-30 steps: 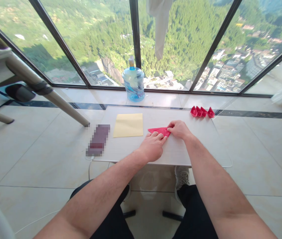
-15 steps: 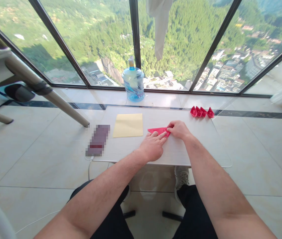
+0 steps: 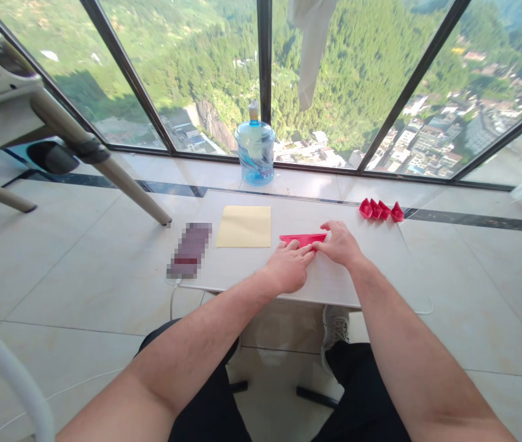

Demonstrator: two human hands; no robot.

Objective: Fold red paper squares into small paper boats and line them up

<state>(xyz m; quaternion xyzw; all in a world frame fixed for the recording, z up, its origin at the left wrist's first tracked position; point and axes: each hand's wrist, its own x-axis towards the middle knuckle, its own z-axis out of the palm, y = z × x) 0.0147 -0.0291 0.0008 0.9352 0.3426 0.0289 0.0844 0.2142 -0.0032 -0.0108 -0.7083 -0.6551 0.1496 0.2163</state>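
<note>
A folded piece of red paper lies on the low white table in front of me, long and narrow with a straight far edge. My left hand rests over its near side, fingers stretched out and pressing it down. At the paper's right end is my right hand, its thumb touching the near edge and its index finger held apart by the right tip. Part of the paper is hidden under my left fingers. Several small folded red paper shapes stand in a row at the table's far right corner.
A yellow paper sheet lies left of my hands on the white table. Beyond it, a pixelated phone-like object has a white cable. A blue water jug stands by the window, and a metal-legged frame is at left.
My right thumb and index finger have parted at the paper's right end, where they were pinched together. The left hand stays pressed on the paper. The whole view has shifted slightly.
</note>
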